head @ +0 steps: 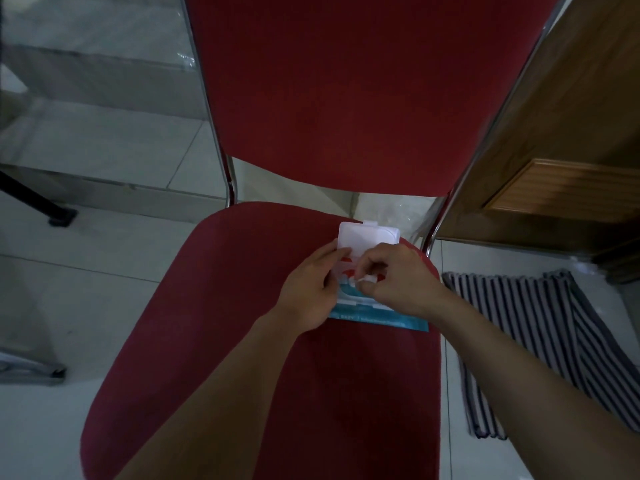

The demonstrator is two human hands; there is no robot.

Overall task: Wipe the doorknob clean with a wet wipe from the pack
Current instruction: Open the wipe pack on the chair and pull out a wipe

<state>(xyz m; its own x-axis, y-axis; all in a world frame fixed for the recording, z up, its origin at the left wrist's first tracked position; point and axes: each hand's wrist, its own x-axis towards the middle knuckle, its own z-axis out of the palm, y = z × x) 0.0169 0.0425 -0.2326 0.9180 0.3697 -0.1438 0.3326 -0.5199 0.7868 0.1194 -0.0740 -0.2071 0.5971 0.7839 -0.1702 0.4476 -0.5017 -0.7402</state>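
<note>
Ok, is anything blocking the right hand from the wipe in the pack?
Nothing visible. The lid is flipped open, and the right hand already pinches the wipe at the opening. The left hand holds the pack by its left edge, clear of the opening.

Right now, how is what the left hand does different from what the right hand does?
The left hand holds the wipe pack by its side edge; the right hand pinches a white wipe at the opening. The left fingers lie fairly straight; the right fingers curl. Both work over the pack on the red chair seat, its lid flipped open.
</note>
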